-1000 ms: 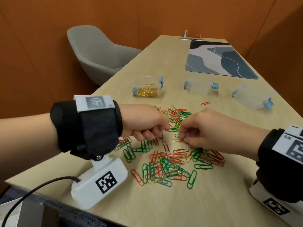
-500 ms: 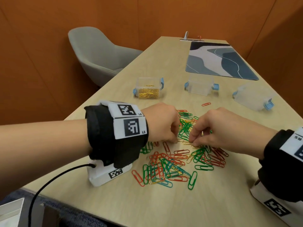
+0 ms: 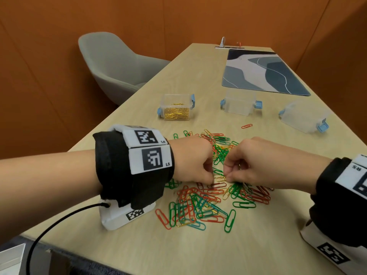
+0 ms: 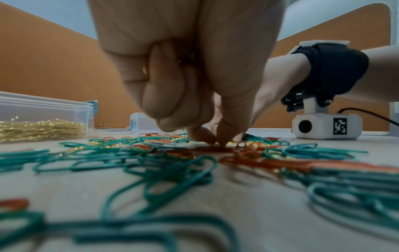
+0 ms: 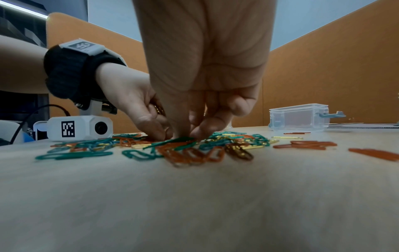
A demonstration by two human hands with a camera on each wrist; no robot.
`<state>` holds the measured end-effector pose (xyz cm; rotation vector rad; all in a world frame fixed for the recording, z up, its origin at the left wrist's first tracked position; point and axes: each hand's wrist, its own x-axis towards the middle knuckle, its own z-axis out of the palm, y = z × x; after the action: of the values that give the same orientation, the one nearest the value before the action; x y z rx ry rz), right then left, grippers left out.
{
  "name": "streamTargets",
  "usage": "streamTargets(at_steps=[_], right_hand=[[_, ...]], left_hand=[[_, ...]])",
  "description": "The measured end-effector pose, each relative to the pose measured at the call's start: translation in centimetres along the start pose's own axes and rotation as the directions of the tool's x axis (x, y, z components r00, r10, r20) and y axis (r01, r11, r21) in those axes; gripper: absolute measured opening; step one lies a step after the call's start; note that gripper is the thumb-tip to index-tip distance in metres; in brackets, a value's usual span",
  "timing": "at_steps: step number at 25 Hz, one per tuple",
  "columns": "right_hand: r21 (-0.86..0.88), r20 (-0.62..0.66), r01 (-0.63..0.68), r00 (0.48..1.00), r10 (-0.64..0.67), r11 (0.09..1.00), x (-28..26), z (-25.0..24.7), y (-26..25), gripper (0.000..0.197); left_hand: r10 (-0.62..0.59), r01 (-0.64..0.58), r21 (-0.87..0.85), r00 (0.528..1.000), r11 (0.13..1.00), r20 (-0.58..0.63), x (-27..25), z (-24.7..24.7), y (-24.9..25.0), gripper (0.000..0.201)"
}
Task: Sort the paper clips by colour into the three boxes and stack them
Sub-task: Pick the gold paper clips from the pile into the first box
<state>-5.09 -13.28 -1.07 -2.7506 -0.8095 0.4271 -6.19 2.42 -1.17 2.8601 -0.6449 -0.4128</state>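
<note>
**A:** status on hands?

**B:** both down in the clip pile (image 3: 208, 193), middle of the table (image 3: 139, 253). Left hand (image 3: 190, 157) curled tight w/ gold clips (image 4: 145, 69) tucked in the palm, bits of gold wire show between the fingers in the left wrist view. Its fingertips (image 4: 224, 136) are pressed onto the pile too.

**A:** right?

**B:** right hand (image 3: 258, 161) thumb + forefinger pinching at a gold clip (image 3: 220, 178) on the surface, right next to the left fingertips. Probably gripped, but the contact pt is small and partly hidden, so can't confirm it's off the table. Other fingers loosely curled.

**A:** boxes?

**B:** 3 clear boxes w/ blue latches in a row past the pile, all lids off as far as I can see. Left box (image 3: 176, 107) has a layer of gold clips in the bottom. Middle box (image 3: 239, 105) looks empty. Right box (image 3: 303, 118) sits at an angle, contents unclear. None stacked.

**A:** pile makeup?

**B:** red, green, gold mixed, mostly red/green. One stray red clip (image 3: 246, 126) apart from the pile, btwn middle and right boxes.

**A:** anything else on the table?

**B:** grey/blue desk mat (image 3: 264, 76) at far end, grey chair (image 3: 117, 70) off the left edge. Wrist cams on both arms, black straps.
</note>
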Motion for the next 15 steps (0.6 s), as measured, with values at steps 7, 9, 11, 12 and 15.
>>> streamTargets(at_steps=[7,9,11,12,15], right_hand=[[-0.010,0.024,0.015,1.000,-0.015,1.000,-0.4,0.2,0.0,0.007],[0.005,0.020,0.035,0.999,-0.035,0.999,-0.5,0.1,-0.1,0.007],[0.024,-0.019,0.053,0.998,-0.053,0.998,-0.5,-0.1,-0.2,0.007],[0.034,-0.054,0.061,0.997,-0.060,0.998,-0.5,-0.2,-0.2,0.007],[0.074,-0.149,0.094,0.985,-0.082,0.993,-0.4,-0.4,-0.3,0.008]], left_hand=[[-0.124,0.126,-0.037,0.991,0.991,0.058,-0.1,-0.5,-0.6,0.036],[-0.177,0.194,-0.202,0.979,0.960,0.099,-0.2,-1.0,-1.1,0.037],[-0.227,0.288,-0.471,0.956,0.834,0.184,-0.3,-1.4,-1.5,0.035],[-0.238,0.332,-0.592,0.943,0.735,0.233,-0.3,-1.5,-1.7,0.033],[-0.190,0.390,-0.801,0.921,0.454,0.340,-0.4,-1.6,-2.3,0.033]])
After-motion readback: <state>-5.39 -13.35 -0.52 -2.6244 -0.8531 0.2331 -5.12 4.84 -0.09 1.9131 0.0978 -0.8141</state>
